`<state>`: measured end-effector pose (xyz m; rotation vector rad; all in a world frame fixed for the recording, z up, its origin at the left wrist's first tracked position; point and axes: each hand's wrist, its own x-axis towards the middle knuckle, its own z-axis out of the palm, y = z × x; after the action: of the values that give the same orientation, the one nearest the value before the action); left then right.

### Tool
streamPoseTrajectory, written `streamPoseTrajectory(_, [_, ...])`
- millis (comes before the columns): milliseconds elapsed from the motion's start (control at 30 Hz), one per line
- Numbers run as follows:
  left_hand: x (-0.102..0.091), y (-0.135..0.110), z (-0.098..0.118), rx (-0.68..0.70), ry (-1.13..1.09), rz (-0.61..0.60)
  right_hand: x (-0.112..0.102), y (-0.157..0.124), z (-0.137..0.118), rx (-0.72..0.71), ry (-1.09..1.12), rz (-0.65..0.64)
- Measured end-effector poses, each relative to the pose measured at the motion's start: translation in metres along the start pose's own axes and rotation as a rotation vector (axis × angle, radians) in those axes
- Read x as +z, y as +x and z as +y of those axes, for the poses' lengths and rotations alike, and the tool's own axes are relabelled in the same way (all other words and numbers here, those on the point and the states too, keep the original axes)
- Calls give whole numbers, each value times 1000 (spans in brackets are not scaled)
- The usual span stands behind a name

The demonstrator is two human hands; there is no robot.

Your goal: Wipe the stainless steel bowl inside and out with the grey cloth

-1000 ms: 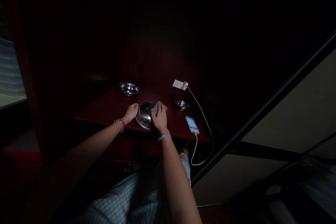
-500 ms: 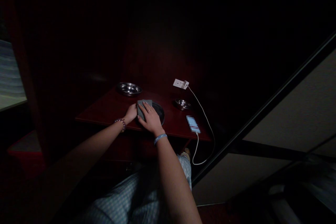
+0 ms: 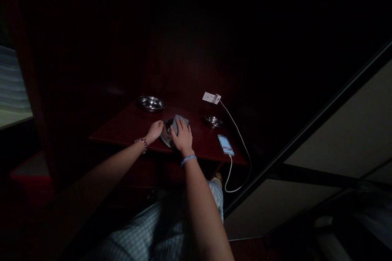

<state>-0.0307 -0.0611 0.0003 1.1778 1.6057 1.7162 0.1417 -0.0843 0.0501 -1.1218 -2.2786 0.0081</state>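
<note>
A steel bowl (image 3: 167,133) lies tilted on a dark red table (image 3: 128,128). My left hand (image 3: 154,130) grips its left rim, fingers curled. My right hand (image 3: 183,136) presses a grey cloth (image 3: 177,121) against the bowl, fingers wrapped over the cloth. Most of the bowl is hidden under my right hand.
A second steel bowl (image 3: 151,103) stands at the back left and a small one (image 3: 213,121) at the right. A phone (image 3: 226,145) lies near the table's right edge, its white cable (image 3: 239,138) running to a wall socket (image 3: 210,98). The surroundings are dark.
My right hand has swept the cloth across the bowl, left and then back toward the middle. The left hand has kept its hold on the rim.
</note>
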Motion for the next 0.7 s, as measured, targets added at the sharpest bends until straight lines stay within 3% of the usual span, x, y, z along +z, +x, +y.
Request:
streamPoseTrajectory(333, [1, -1, -2, -29, -43, 7, 5, 2, 21, 320, 22, 108])
streamPoseTrajectory(500, [0, -1, -2, -13, 4, 7, -5, 2, 20, 491, -26, 35])
streamPoseTrajectory(700, [-2, 0, -2, -3, 31, -8, -11, 2, 12, 487, -82, -14])
